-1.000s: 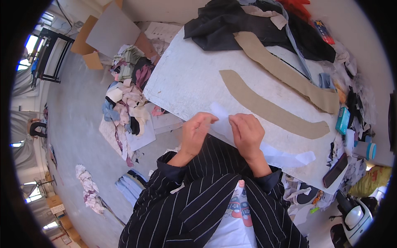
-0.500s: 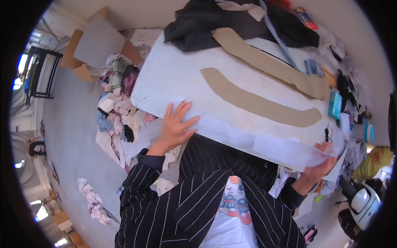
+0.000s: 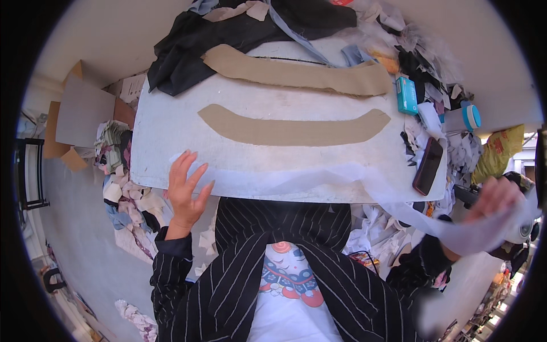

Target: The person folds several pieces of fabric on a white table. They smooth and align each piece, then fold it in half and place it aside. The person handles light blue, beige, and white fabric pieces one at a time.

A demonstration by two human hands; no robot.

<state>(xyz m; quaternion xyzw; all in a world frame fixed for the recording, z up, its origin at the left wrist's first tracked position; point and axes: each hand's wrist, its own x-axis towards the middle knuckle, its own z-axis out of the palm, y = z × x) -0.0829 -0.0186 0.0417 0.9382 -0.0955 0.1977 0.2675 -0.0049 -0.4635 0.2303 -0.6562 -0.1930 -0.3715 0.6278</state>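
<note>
A sheer white strip of fabric-like material (image 3: 336, 175) runs along the near edge of the white table (image 3: 171, 125) and trails off its right corner. Beyond the table my right hand (image 3: 491, 208), blurred by motion, grips the strip's right end and lifts it. At the near left corner my left hand (image 3: 187, 194) is open, its fingers spread over the strip's left end; whether they press on it I cannot tell. Farther in lies a curved tan piece (image 3: 293, 132), flat on the tabletop. Behind it rests a thicker tan curved piece or stack (image 3: 302, 77).
Black cloth (image 3: 194, 51) covers the far left of the table. On its right side are a phone (image 3: 428, 166), a turquoise box (image 3: 407, 96) and a blue-lidded container (image 3: 470, 117). Fabric scraps (image 3: 128, 199) heap on the floor at left, near a cardboard box (image 3: 85, 114).
My right hand has swung outward to the right, drawing the strip's end off the table. My left hand's fingers have risen and spread. The view has turned, uncovering the phone.
</note>
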